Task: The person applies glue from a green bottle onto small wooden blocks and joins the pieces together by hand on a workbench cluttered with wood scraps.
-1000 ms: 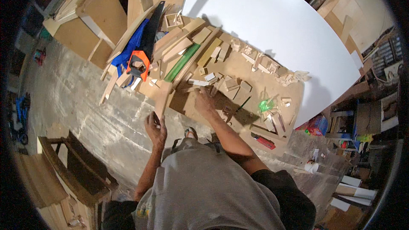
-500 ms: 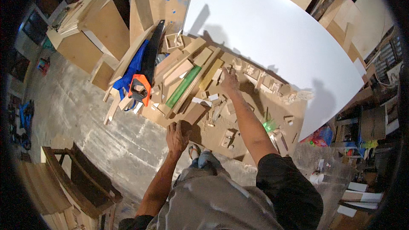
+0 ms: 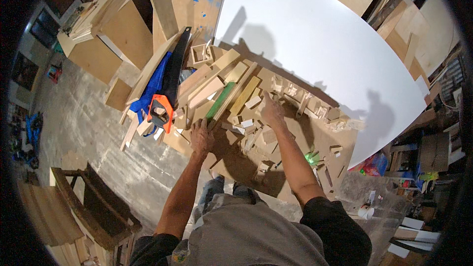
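While left grip (image 3: pixel 201 138) sits at near ends of the long wood strips (image 3: pixel 237 94), right grip (image 3: pixel 272 112) is beside the yellowish bar (image 3: pixel 246 94); can't tell if either grasps. Green strip (image 3: pixel 221 100), then orange-handled saw (image 3: pixel 173 79), lie further left.

A woodworking workshop, clearly seen here: a black-bladed handsaw with an orange handle (image 3: pixel 173 74) is laid beside long pale wooden strips (image 3: pixel 206 92), small cut wooden blocks (image 3: pixel 253 102) are strewn across a flat brown worktop (image 3: pixel 327 135), tan wooden panels (image 3: pixel 129 34) are stacked, and the stained grey concrete floor (image 3: pixel 93 113) is heavily marked.
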Action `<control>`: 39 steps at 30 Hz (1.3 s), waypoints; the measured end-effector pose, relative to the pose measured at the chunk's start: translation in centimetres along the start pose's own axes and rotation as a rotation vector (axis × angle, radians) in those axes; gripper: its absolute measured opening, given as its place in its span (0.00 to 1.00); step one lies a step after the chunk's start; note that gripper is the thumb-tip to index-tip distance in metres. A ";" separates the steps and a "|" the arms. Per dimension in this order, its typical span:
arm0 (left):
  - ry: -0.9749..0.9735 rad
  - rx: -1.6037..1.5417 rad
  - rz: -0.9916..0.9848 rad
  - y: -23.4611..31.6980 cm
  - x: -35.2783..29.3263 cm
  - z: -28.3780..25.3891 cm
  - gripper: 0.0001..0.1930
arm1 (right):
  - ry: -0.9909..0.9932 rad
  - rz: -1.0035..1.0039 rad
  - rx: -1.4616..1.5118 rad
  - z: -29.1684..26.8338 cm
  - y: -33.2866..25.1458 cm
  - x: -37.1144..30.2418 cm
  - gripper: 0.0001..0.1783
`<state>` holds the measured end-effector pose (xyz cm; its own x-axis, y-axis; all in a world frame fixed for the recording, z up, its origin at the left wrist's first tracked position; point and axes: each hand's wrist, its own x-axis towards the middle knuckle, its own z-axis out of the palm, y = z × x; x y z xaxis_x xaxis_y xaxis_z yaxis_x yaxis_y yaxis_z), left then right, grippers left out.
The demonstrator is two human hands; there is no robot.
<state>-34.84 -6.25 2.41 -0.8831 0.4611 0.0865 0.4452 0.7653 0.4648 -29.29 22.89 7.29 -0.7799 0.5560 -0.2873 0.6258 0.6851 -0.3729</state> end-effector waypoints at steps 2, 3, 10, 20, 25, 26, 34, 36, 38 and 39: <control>0.010 0.057 0.038 0.6 0.3 -0.5 0.27 | 0.068 -0.084 0.035 0.3 -0.7 1.5 0.33; 0.005 -0.001 0.060 0.8 0.4 -0.9 0.25 | 0.102 -0.127 0.052 0.6 -1.3 2.3 0.30; 0.105 -0.126 0.229 -3.6 2.7 -2.3 0.12 | 0.125 -0.242 0.203 4.4 -10.5 6.9 0.18; -0.016 0.311 0.433 -6.0 13.3 -7.3 0.30 | 0.024 0.001 0.197 7.1 -19.9 10.4 0.30; -0.134 0.526 0.460 -6.2 13.7 -6.6 0.45 | -0.108 -0.075 0.579 6.7 -17.9 10.6 0.30; -0.208 0.565 0.471 -4.7 13.8 -8.6 0.47 | -0.129 -0.077 0.636 6.3 -17.4 10.5 0.30; -0.175 0.539 0.465 -5.2 13.9 -8.2 0.52 | -0.099 -0.131 0.748 6.1 -17.5 10.7 0.27; -0.187 0.411 0.434 -4.8 14.4 -9.4 0.49 | -0.102 -0.131 0.862 6.0 -17.0 10.9 0.26; -0.137 0.425 0.445 -7.3 15.0 -8.6 0.49 | -0.160 -0.115 0.962 3.9 -18.5 9.5 0.25; -0.125 0.435 0.437 -8.1 15.4 -8.5 0.48 | -0.147 -0.139 0.968 3.6 -18.9 9.3 0.27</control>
<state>-53.31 -9.19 7.48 -0.5935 0.8016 0.0720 0.8039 0.5947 0.0060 -48.39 13.38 8.51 -0.8805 0.3909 -0.2682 0.3007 0.0233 -0.9534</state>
